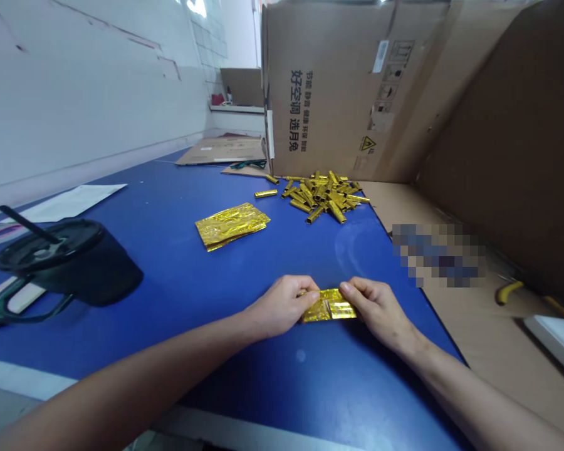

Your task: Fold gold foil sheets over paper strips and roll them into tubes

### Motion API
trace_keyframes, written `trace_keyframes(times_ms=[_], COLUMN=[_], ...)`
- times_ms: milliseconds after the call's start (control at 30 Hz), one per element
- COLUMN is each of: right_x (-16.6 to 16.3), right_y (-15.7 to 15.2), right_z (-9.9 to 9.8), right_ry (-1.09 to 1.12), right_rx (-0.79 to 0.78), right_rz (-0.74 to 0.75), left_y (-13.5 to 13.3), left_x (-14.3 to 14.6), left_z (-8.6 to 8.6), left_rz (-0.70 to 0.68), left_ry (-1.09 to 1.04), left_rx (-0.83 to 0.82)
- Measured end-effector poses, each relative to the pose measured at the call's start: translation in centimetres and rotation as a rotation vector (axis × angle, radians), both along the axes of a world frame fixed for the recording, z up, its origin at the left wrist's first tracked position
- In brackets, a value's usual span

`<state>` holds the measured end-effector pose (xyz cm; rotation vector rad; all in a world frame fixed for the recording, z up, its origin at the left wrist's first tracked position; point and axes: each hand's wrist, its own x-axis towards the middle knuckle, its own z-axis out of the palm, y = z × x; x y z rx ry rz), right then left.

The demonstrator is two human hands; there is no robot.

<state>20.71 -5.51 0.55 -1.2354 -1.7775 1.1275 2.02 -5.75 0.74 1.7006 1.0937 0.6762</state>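
Between my two hands is a gold foil sheet (329, 305), held just above or on the blue table near its front edge. My left hand (286, 305) pinches its left end between thumb and fingers. At the right end, my right hand (373, 307) grips it with the thumb on top. Farther back lies a flat stack of gold foil sheets (232, 225). Behind that, to the right, is a heap of rolled gold foil tubes (326, 195), with a single gold tube (266, 193) lying apart on its left.
A dark lidded mug (82, 263) with a straw stands at the left on the blue table (192, 294). Near the wall lies white paper (70, 202). A large cardboard box (333, 94) rises at the back. Cardboard (474, 319) runs along the right, with a white object (557, 341).
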Motion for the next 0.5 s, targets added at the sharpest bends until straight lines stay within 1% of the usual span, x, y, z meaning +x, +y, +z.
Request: trace_keyframes(times_ms=[100,167,300,367,500], right_x=[0.0,-0.1,-0.2,-0.3,-0.7], right_y=[0.1,0.0,-0.3,-0.5,-0.5], right_z=[-0.2,-0.2,0.0,0.1,0.2], right_ry=[-0.103,-0.198,-0.476,-0.602,-0.765], right_rx=[0.053,0.101,0.196,0.238,0.303], right_rz=[-0.004,-0.006,-0.037,-0.059,-0.105], left_y=[0.1,0.1,0.1,0.2,0.4], left_x=[-0.3,-0.4,-0.4,-0.4,-0.2], left_z=[0.4,0.8,1.3,1.1,0.4], left_rz=[0.026,0.020,0.008,-0.010,-0.019], left_ry=[0.176,0.283,0.471,0.528,0.590], left_rx=[0.200,0.282,0.383,0.412,0.488])
